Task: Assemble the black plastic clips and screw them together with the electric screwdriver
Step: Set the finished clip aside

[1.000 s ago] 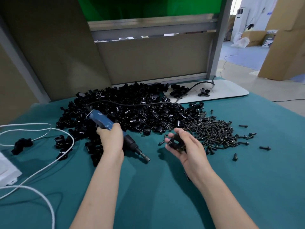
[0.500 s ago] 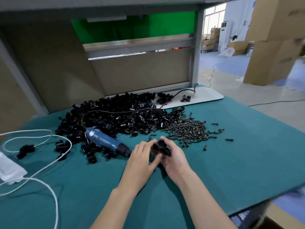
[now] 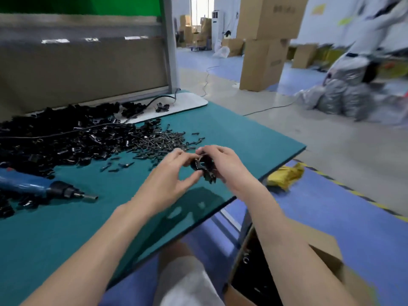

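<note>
— What's on your far left?

— The screwdriver (image 3: 37,188) lies on the green desk (image 3: 66,228), blue body, tip pointing right, nobody holding it. Behind it I see the heap of black clips (image 3: 57,138), with a black cord running across the top.

— And further in?

— The screws (image 3: 159,144) are spread just right of the heap, a few strays lying nearer me on the mat.

— Where are my hands?

— Both are together above the desk's right part, near its edge. My left hand (image 3: 170,180) is curled, thumb and fingertips pinching the left side of the clip (image 3: 204,167). My right hand (image 3: 227,166) closes round the same clip from the right, fingers wrapped over its top. So the clip sits between the two hands, off the desk. It's blurred; I can't tell whether it is one piece or two joined.

— Anything to the right?

— A cardboard box (image 3: 287,268) stands on the floor beside the desk, under my right forearm, with dark parts inside. Beyond, a yellow bag (image 3: 284,176) lies on the floor.
</note>
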The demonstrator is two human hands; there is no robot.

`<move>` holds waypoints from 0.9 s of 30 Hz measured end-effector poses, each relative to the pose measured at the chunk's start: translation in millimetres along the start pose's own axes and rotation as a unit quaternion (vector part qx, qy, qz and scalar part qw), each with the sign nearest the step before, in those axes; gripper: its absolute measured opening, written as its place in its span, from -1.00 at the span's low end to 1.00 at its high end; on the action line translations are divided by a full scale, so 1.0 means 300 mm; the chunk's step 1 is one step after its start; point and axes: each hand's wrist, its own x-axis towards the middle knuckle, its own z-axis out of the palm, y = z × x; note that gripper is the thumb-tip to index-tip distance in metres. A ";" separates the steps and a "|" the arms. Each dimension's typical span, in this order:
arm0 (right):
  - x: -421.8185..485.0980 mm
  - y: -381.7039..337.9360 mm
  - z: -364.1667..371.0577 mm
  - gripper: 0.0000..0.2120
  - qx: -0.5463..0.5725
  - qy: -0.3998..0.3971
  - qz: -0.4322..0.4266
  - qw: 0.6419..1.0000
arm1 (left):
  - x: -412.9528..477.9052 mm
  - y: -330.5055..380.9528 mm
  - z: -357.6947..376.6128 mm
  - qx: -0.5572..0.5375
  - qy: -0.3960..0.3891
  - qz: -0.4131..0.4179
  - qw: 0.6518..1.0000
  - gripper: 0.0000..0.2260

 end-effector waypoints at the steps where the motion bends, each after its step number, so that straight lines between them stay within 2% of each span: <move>1: -0.021 -0.003 -0.081 -0.75 -0.045 0.023 -0.012 0.999 | 0.034 0.049 0.051 -0.012 -0.017 0.027 0.999 -0.65; 4: -0.091 0.014 -0.304 -0.75 -0.175 0.094 -0.024 0.980 | 0.121 0.197 0.215 -0.033 -0.059 0.096 0.993 -0.63; 8: -0.160 0.059 -0.506 -0.76 -0.241 0.203 -0.020 0.949 | 0.181 0.334 0.364 -0.041 -0.147 0.121 0.981 -0.36; 10: -0.170 0.067 -0.537 -0.77 -0.242 0.239 -0.034 0.940 | 0.185 0.347 0.379 -0.044 -0.137 0.126 0.982 -0.37; 12: -0.167 0.069 -0.514 -0.81 -0.238 0.242 -0.059 0.939 | 0.175 0.325 0.349 -0.050 -0.112 0.121 0.985 -0.43; 17: -0.100 0.090 -0.278 -0.85 -0.241 0.128 -0.118 0.955 | 0.102 0.135 0.174 0.000 -0.028 0.028 0.999 -0.52; 20: -0.040 0.110 -0.056 -0.83 -0.271 0.039 -0.156 0.949 | 0.001 -0.038 0.007 0.068 0.033 -0.053 0.996 -0.55; 23: 0.023 0.136 0.183 -0.76 -0.336 -0.040 -0.198 0.920 | -0.148 -0.204 -0.175 0.164 0.111 -0.135 0.971 -0.61; 27: 0.105 0.177 0.461 -0.59 -0.448 -0.109 -0.220 0.860 | -0.386 -0.368 -0.353 0.265 0.182 -0.265 0.909 -0.66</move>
